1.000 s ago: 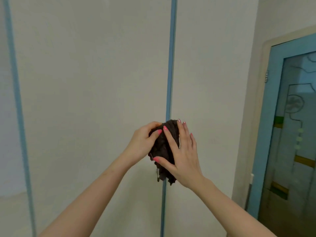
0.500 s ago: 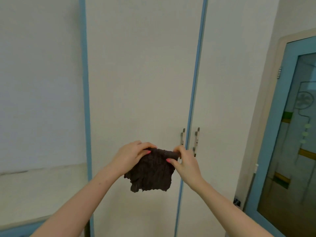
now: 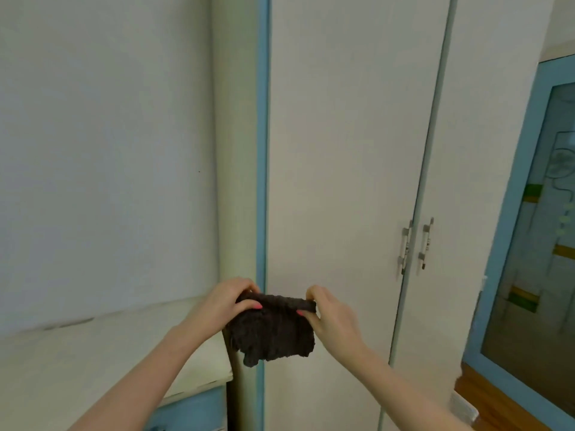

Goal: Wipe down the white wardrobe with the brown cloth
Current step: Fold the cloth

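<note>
Since half a second ago, view swung left; both hands dropped lower, brown cloth (image 3: 272, 329) stretched wider between them. Left hand (image 3: 222, 304) pinches the cloth's upper left corner, thumb over the front. Right hand (image 3: 331, 315) pinches the upper right corner. Cloth hangs below the knuckles, held in front of the white wardrobe (image 3: 342, 150); contact with the door cannot be told.

Handling, as judged: light, soft, thick-piled, floppy; nothing fragile, unlikely to slip. Best taken along the top edge as now, or bunched under a flat palm for wiping.

Long axis runs hand to hand, roughly level, right end slightly lower. Free edge points down, ragged. Door handles (image 3: 415, 244) sit up and right of right hand.
</note>
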`<action>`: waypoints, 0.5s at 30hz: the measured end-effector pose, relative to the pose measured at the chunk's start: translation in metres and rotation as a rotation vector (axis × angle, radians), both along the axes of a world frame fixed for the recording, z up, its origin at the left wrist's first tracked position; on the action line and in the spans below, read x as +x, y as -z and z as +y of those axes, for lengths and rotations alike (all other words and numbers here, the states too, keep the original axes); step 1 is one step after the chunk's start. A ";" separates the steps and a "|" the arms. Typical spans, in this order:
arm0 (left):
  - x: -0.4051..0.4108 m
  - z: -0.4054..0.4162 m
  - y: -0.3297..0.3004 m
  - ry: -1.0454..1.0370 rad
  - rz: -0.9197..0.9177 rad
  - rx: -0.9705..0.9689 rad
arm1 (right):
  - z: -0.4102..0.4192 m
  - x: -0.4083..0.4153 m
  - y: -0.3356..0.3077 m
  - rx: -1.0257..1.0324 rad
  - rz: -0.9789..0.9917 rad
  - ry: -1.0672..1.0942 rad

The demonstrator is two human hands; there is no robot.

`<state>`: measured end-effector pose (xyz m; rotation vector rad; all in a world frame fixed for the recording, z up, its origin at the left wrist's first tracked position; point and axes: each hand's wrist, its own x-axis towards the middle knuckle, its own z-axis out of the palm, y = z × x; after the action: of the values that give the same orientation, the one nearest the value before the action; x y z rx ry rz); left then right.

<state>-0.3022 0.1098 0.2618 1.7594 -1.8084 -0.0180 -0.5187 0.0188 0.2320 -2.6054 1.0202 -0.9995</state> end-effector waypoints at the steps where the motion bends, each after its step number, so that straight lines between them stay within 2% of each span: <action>1: 0.014 0.004 0.003 0.005 -0.013 0.006 | 0.009 0.015 0.006 0.033 0.002 -0.011; 9: 0.106 0.029 0.035 -0.051 -0.110 0.075 | 0.043 0.101 0.032 0.131 0.154 -0.106; 13: 0.124 0.040 0.060 -0.148 -0.149 0.064 | 0.043 0.129 0.048 0.199 0.145 -0.102; 15: 0.132 0.038 0.071 -0.174 -0.106 0.102 | 0.040 0.141 0.062 0.235 0.130 -0.093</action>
<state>-0.1697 0.1479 0.1908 2.0186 -1.7481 0.0545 -0.3781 0.0589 0.1703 -2.5225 0.9688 -0.6528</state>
